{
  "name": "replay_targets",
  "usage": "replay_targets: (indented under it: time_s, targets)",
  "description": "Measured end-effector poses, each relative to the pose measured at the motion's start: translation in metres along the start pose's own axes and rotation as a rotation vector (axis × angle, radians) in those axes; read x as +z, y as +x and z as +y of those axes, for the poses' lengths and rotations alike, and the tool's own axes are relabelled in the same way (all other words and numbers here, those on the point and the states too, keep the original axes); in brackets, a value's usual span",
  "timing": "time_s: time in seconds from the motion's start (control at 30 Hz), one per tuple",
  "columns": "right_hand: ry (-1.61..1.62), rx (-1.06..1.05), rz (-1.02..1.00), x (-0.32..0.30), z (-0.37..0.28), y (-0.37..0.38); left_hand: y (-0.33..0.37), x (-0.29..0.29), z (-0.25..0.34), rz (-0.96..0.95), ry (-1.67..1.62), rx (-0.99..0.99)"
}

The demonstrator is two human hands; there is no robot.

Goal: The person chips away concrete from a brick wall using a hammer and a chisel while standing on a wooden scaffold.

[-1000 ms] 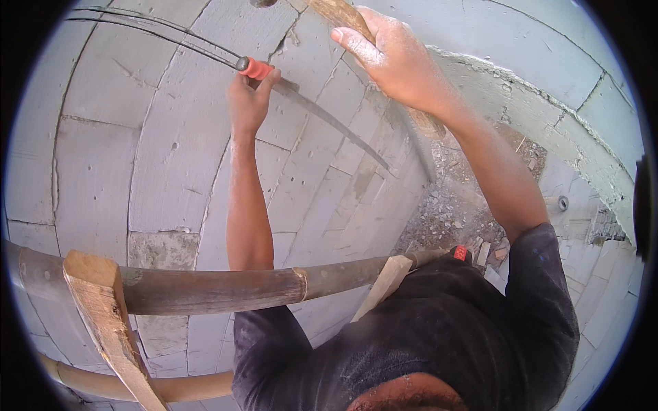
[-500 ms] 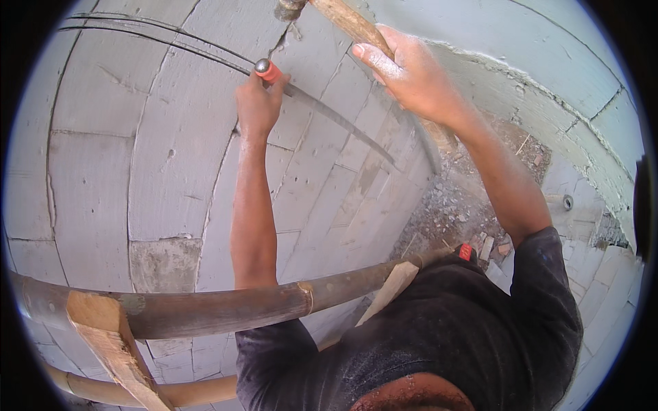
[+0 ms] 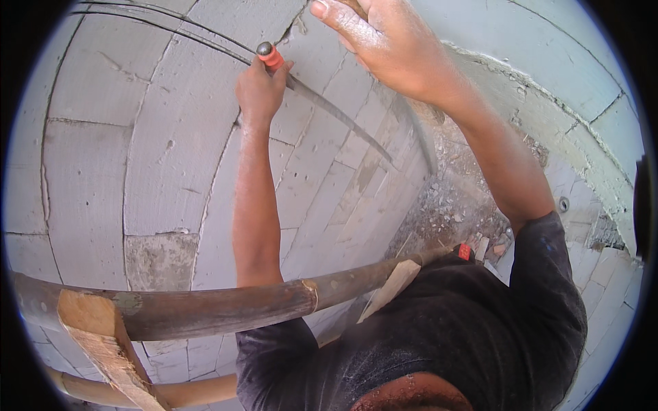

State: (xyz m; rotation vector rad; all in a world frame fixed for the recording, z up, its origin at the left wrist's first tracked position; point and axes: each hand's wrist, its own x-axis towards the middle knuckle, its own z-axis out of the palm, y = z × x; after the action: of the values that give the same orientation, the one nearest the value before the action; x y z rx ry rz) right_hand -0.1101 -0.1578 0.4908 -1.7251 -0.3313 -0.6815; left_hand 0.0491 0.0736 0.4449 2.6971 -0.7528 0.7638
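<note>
My left hand (image 3: 260,94) is closed around the orange grip of a chisel (image 3: 271,57), whose round metal cap sticks up above the thumb. Its tip is hidden behind my hand, against the grey block wall (image 3: 164,137). A long dark groove (image 3: 336,118) runs down the wall from beside that hand. At the top edge, my dusty right hand (image 3: 394,51) grips the wooden handle of a hammer (image 3: 357,7). The hammer's head is out of the picture. Black cables (image 3: 185,31) run along the wall toward my left hand.
A bamboo pole (image 3: 219,314) crosses in front of my body, with a wooden crosspiece (image 3: 96,329) at left and a lower pole (image 3: 199,392) beneath. Rubble (image 3: 452,202) lies on the floor far below. Another block wall (image 3: 548,61) rises at right.
My right hand has swung up and to the left with the hammer, taking the hammer's head out of view. My left hand and the chisel stay nearly in place.
</note>
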Motion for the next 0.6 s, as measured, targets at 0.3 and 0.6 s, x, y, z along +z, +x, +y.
replay_targets:
  time_s: [0.3,0.6]
  targets:
    - [-0.602,-0.219,-0.145,0.023,0.055,0.01,0.0,0.0,0.005,-0.043,-0.057,-0.063]
    - [-0.579,-0.129,-0.203,0.018,0.071,0.001,-0.001,0.006,0.014,-0.086,-0.001,-0.03]
